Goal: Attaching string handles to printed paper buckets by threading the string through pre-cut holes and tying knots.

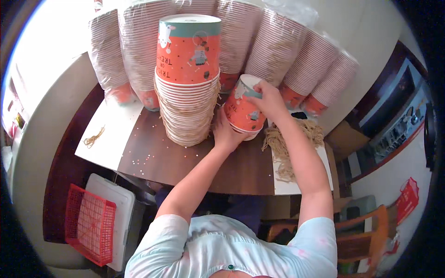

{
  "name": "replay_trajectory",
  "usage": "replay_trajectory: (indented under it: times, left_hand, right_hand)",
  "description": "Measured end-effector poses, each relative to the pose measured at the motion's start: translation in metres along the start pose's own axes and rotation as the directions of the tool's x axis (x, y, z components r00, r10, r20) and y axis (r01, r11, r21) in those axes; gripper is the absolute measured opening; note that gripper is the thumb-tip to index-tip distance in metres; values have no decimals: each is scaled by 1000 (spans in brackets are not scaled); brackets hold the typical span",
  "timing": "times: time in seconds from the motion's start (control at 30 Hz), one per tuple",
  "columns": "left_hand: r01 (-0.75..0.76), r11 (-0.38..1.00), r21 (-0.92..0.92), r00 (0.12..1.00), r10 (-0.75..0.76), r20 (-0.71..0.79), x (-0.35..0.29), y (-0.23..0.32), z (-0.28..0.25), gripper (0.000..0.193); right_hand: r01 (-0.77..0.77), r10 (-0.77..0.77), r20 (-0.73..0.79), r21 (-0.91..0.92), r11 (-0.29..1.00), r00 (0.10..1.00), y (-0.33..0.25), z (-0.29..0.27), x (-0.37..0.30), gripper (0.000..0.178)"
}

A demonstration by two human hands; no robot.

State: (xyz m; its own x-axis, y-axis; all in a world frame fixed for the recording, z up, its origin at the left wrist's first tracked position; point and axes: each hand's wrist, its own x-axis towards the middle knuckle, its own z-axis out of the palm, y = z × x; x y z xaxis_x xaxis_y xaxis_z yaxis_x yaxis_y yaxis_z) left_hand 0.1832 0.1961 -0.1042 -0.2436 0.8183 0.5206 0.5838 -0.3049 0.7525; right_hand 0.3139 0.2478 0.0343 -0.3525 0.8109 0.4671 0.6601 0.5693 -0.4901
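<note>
An upside-down orange paper bucket with a teal band and white base tilts slightly at the table's middle. At least one more white rim shows beneath it. Around its lower left side and rim, my left hand is closed. My right hand grips it near the base, thumb on the teal band and fingers hidden behind. Just left stands a tall stack of upturned paper buckets, the top one orange and teal, with strands of twine hanging along the rims. Beside my right forearm lies a heap of tan twine.
Tall plastic-wrapped bucket stacks line the table's back edge. A small twine bundle lies on the white board at left. Small pale dots are scattered over the brown tabletop. A red basket is low left; a wooden chair stands low right.
</note>
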Motion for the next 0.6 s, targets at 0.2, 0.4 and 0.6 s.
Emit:
replay_trajectory:
  times: [0.2,0.4,0.6]
  left_hand:
    - [13,1000,21,999,-13,-33,-7,-11,13,117]
    - [26,998,-63,997,-30,-75,-13,-15,15,111]
    - [221,587,-779,970,-216,113,4,-10,8,79]
  right_hand:
    - [32,-50,-98,-179,983,994,-22,-2,-3,32]
    - [91,-132,-160,-240,966,978,-34,-4,-3,31]
    - [127,-156,-154,-182,975,976,-33,-24,5,28]
